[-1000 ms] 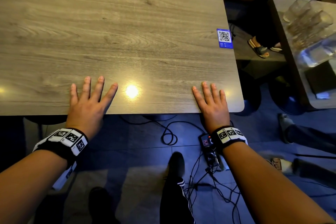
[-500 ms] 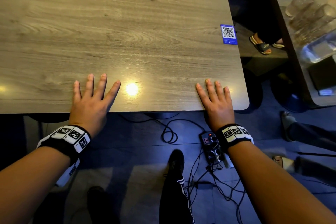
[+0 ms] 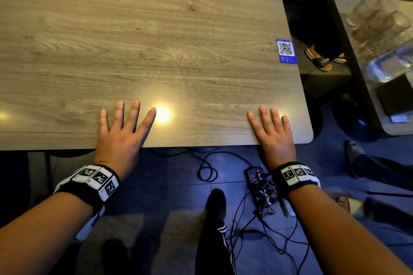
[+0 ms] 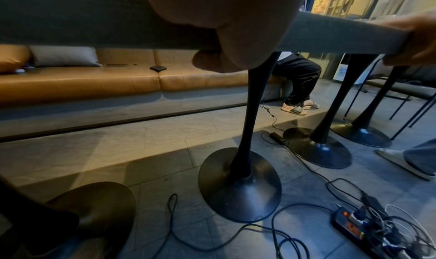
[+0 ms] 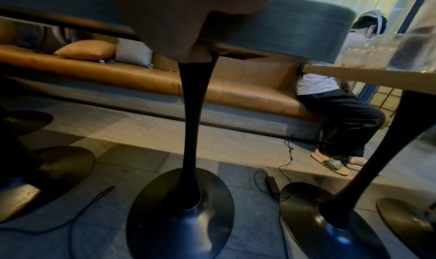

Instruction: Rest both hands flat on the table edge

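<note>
My left hand (image 3: pixel 120 131) lies flat on the near edge of a wood-grain table (image 3: pixel 156 40), with its fingers straight and spread. My right hand (image 3: pixel 273 134) lies flat the same way near the table's right front corner, fingers close together. Neither hand holds anything. Both thumbs are hidden below the edge in the head view. In the left wrist view the left hand (image 4: pixel 224 20) sits against the table's edge with the thumb showing beneath it. The right wrist view shows the right hand (image 5: pixel 177 20) the same way. Each wrist carries a black band with white markers.
A blue QR sticker (image 3: pixel 286 51) sits at the table's right edge. A side table (image 3: pixel 348 78) on the right holds clear glasses (image 3: pixel 380 29). A power strip (image 3: pixel 260 185) with tangled cables lies on the floor. Black pedestal bases (image 5: pixel 181 207) stand under the table. A person (image 5: pixel 342 113) sits on the tan bench (image 4: pixel 82 82).
Both hands stay flat on the table's near edge. Only the head view has drifted a little, so the table and hands sit slightly further right in the picture.
</note>
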A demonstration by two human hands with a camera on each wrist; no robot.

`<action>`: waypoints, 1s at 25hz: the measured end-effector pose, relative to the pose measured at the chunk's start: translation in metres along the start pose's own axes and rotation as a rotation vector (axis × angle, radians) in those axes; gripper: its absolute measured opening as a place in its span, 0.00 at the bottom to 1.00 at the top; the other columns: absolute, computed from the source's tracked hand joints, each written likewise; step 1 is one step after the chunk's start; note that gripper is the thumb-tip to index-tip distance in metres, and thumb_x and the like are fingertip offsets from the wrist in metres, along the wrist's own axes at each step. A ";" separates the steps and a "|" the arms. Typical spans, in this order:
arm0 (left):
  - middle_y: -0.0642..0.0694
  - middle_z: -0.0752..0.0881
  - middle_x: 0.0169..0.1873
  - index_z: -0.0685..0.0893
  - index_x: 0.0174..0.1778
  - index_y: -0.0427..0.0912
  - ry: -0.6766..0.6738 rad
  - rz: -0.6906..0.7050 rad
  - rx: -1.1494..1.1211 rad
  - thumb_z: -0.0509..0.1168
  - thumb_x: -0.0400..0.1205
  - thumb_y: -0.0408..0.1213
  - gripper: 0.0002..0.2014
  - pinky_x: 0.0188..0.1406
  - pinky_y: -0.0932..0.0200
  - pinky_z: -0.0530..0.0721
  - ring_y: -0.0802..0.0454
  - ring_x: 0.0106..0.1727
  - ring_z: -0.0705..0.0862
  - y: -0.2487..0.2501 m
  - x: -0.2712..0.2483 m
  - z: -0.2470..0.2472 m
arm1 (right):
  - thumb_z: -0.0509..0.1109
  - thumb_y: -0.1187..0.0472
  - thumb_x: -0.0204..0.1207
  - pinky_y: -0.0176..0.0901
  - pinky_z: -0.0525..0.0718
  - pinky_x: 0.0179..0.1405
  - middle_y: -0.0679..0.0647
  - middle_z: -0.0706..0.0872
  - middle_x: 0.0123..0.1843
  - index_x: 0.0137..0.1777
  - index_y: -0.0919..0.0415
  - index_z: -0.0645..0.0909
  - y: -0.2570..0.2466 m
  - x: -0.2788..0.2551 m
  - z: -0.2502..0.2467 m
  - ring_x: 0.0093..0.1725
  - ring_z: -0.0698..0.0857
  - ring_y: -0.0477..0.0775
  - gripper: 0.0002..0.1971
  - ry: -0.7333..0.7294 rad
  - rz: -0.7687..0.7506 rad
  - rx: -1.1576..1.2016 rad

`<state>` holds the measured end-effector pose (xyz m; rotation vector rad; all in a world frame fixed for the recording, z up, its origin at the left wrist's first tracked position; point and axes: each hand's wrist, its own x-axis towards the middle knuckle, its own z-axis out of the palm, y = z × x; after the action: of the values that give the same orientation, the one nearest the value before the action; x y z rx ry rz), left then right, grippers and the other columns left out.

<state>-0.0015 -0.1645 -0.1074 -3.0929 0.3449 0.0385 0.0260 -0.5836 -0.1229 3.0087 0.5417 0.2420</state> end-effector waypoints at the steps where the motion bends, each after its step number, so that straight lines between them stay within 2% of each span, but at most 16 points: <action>1: 0.31 0.60 0.89 0.52 0.91 0.51 0.001 0.004 -0.001 0.72 0.70 0.24 0.55 0.81 0.17 0.51 0.20 0.87 0.56 0.002 0.001 0.000 | 0.70 0.81 0.70 0.78 0.63 0.84 0.66 0.67 0.89 0.91 0.53 0.61 0.002 -0.002 0.000 0.87 0.65 0.77 0.50 0.004 0.004 0.001; 5: 0.30 0.59 0.89 0.50 0.91 0.50 -0.014 0.058 0.002 0.73 0.68 0.24 0.57 0.80 0.16 0.54 0.21 0.87 0.56 0.009 0.007 -0.001 | 0.70 0.79 0.68 0.79 0.66 0.82 0.68 0.68 0.88 0.91 0.54 0.63 0.011 -0.006 -0.003 0.86 0.67 0.78 0.49 0.000 -0.003 -0.002; 9: 0.30 0.60 0.89 0.52 0.91 0.48 -0.047 0.054 0.002 0.78 0.67 0.34 0.58 0.81 0.17 0.55 0.22 0.88 0.55 0.023 0.012 -0.002 | 0.72 0.79 0.67 0.78 0.66 0.82 0.67 0.68 0.88 0.91 0.53 0.61 0.020 -0.013 -0.004 0.86 0.67 0.78 0.51 -0.002 -0.002 -0.013; 11: 0.30 0.59 0.89 0.51 0.91 0.47 -0.063 0.060 -0.007 0.78 0.68 0.36 0.57 0.81 0.16 0.55 0.22 0.88 0.54 0.031 0.013 -0.004 | 0.75 0.80 0.64 0.78 0.66 0.82 0.67 0.68 0.89 0.91 0.53 0.61 0.026 -0.015 -0.003 0.86 0.66 0.77 0.54 -0.017 0.002 -0.013; 18: 0.29 0.58 0.89 0.51 0.91 0.46 -0.055 0.069 -0.017 0.74 0.72 0.34 0.54 0.80 0.14 0.56 0.21 0.88 0.53 0.057 0.015 -0.003 | 0.79 0.81 0.59 0.77 0.67 0.82 0.66 0.67 0.89 0.91 0.52 0.59 0.049 -0.031 -0.006 0.87 0.66 0.77 0.60 -0.057 0.019 -0.016; 25: 0.27 0.57 0.89 0.49 0.91 0.45 -0.044 0.085 0.001 0.74 0.71 0.28 0.55 0.79 0.13 0.56 0.19 0.88 0.52 0.080 0.013 -0.002 | 0.76 0.83 0.62 0.77 0.66 0.83 0.65 0.64 0.90 0.92 0.51 0.57 0.065 -0.045 -0.009 0.88 0.63 0.76 0.59 -0.067 0.026 -0.009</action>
<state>-0.0061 -0.2451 -0.1082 -3.0695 0.4744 0.1086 0.0053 -0.6594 -0.1137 3.0041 0.4952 0.1443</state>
